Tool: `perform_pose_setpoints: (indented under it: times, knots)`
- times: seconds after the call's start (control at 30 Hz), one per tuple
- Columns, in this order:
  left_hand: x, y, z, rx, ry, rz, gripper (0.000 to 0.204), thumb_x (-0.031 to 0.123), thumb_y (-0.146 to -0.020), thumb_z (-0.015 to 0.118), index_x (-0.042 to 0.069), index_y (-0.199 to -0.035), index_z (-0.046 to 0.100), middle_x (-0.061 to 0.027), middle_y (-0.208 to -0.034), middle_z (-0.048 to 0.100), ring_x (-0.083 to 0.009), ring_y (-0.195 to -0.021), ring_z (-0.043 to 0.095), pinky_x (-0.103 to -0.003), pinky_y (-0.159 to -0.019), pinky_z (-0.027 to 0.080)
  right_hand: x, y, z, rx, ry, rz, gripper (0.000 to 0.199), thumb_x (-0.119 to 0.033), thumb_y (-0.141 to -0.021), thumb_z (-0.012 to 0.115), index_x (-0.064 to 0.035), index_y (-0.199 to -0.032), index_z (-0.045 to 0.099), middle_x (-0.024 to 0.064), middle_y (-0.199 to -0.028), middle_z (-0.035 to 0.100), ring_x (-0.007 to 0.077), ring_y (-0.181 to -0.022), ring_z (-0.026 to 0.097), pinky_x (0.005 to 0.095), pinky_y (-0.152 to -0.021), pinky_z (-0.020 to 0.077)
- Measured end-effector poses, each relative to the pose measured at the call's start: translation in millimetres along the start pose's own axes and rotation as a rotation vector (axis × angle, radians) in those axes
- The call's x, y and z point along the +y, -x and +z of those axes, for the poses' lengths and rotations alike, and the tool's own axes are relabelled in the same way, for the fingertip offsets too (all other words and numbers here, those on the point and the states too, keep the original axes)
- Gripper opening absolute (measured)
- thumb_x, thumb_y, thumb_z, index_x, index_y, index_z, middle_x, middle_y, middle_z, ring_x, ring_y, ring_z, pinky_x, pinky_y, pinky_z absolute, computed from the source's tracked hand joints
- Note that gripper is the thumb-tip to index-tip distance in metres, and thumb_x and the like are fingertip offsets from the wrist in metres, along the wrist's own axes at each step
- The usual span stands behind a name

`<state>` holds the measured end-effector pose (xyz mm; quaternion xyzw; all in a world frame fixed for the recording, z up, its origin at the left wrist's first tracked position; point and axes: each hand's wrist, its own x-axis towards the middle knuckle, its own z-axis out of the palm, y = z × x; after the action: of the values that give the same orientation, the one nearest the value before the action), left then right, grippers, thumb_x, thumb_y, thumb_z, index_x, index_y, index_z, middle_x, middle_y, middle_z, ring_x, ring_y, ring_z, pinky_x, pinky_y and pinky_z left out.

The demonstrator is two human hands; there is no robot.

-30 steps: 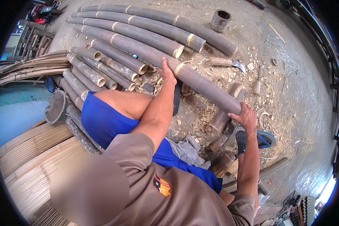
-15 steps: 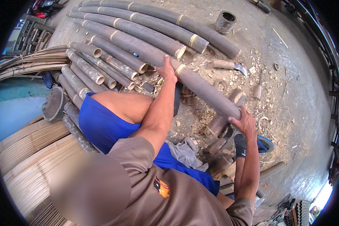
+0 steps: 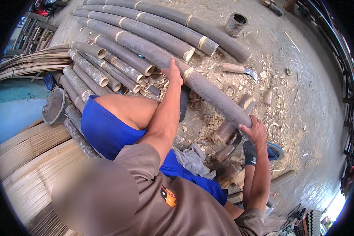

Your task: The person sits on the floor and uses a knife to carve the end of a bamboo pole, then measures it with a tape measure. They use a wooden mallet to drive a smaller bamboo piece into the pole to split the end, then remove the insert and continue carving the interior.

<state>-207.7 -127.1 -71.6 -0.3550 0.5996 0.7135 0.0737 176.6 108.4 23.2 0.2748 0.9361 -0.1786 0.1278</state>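
Observation:
A long dark bamboo pole (image 3: 216, 95) runs slantwise in front of me, from the far left to its near end by my right foot. My left hand (image 3: 173, 72) grips it near a pale node ring around its middle. At the near end my right hand (image 3: 255, 129) is wrapped around the pole, thumb on the near side. Beneath that end lies a short, thick bamboo piece (image 3: 233, 125) among the chips. A curved blade with a wooden handle (image 3: 234, 68) rests on the floor beyond the pole.
Several long bamboo poles (image 3: 165, 38) lie at the far left, with shorter cut tubes (image 3: 124, 51) nearer. A round can (image 3: 236, 24) stands at the back. A bucket (image 3: 54, 110) and split bamboo strips (image 3: 39, 151) are at my left. A chisel-like tool (image 3: 268, 96) lies right of the pole.
Both hands keep their grip on the pole. Its near end and my right hand have shifted very slightly; little else differs.

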Motion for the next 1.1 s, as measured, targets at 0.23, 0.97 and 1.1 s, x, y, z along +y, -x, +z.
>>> perform_pose_setpoints:
  times: [0.23,0.97,1.1]
  knots:
    - [-9.3,-2.6,-5.7,-0.097,0.213,-0.024,0.112,0.045,-0.084,0.082,0.001,-0.161,0.014,-0.021,-0.157,0.04,-0.0327,-0.137,0.049,-0.047,-0.115,0.041,-10.8,3.8,-0.4,0.025,0.133,0.048,0.088,-0.078,-0.072,0.073,-0.0047,-0.121,0.065,0.0238,-0.097,0.072,0.0437,-0.091,0.072,0.0536,-0.081,0.0558]
    - [-11.4,-3.6,-3.1,0.067,-0.078,0.013,0.115,0.055,-0.081,0.082,-0.006,-0.158,0.022,-0.0226,-0.154,0.043,-0.037,-0.134,0.051,-0.048,-0.112,0.044,-17.2,5.1,-4.6,0.046,0.082,0.053,0.085,-0.075,-0.072,0.075,-0.0026,-0.116,0.067,0.0248,-0.094,0.072,0.0443,-0.091,0.07,0.0516,-0.081,0.0547]
    - [-14.5,1.5,-5.2,0.012,0.172,-0.02,0.116,0.065,-0.083,0.075,-0.005,-0.158,0.021,-0.0234,-0.155,0.043,-0.0386,-0.132,0.053,-0.05,-0.112,0.044,-25.8,22.4,24.3,0.337,0.216,0.016,0.085,-0.063,-0.068,0.085,-0.0049,-0.125,0.06,0.0199,-0.111,0.065,0.0412,-0.101,0.064,0.0499,-0.087,0.0514]
